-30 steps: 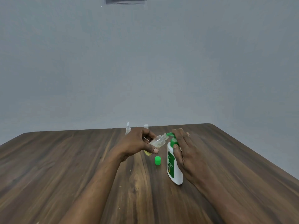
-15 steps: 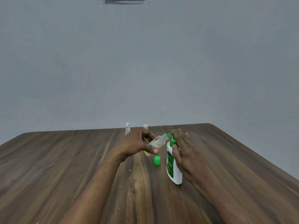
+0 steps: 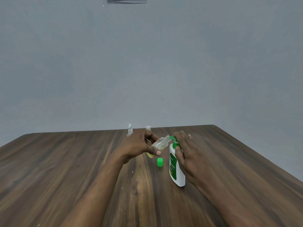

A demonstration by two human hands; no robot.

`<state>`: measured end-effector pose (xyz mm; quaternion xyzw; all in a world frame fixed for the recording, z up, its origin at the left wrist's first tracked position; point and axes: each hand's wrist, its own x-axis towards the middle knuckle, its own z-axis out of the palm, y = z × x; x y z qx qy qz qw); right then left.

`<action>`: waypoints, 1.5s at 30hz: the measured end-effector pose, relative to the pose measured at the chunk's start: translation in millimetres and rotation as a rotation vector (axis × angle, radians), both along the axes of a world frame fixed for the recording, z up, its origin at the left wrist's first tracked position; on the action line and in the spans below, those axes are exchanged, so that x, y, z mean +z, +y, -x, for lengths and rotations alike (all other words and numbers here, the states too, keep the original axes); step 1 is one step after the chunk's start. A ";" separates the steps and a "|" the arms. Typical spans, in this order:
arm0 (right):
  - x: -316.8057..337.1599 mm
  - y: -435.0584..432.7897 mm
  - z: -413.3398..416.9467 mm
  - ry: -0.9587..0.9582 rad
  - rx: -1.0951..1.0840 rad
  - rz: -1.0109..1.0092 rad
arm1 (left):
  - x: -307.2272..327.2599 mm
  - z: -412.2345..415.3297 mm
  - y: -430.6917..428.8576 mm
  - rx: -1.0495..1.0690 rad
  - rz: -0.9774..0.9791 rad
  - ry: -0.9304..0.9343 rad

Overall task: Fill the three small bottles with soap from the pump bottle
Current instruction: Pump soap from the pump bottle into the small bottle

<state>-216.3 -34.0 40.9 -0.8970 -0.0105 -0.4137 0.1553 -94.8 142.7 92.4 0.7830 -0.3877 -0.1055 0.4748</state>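
Clear small bottle (image 3: 161,143) tilts in the left hand (image 3: 139,145), gripped; right hand (image 3: 188,154) clasps the pump bottle (image 3: 179,177) at its top.

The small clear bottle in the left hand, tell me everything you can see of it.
The small bottle looks like clear plastic, uncapped, with a threaded neck. It is tilted, mouth up and right, close to the green spout of the pump bottle. Yellowish liquid pools in its lower end. The left hand grips it above the table.
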 end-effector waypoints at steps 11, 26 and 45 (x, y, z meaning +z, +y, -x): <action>0.7 0.3 1.6 0.013 -0.016 -0.037 | 0.9 0.3 1.7 0.014 0.014 -0.006; 6.9 2.8 6.0 0.028 0.015 -0.039 | -0.9 0.4 0.6 0.024 0.010 0.020; 4.3 2.8 6.1 0.018 0.003 -0.042 | -0.6 1.0 -0.4 0.009 0.022 0.009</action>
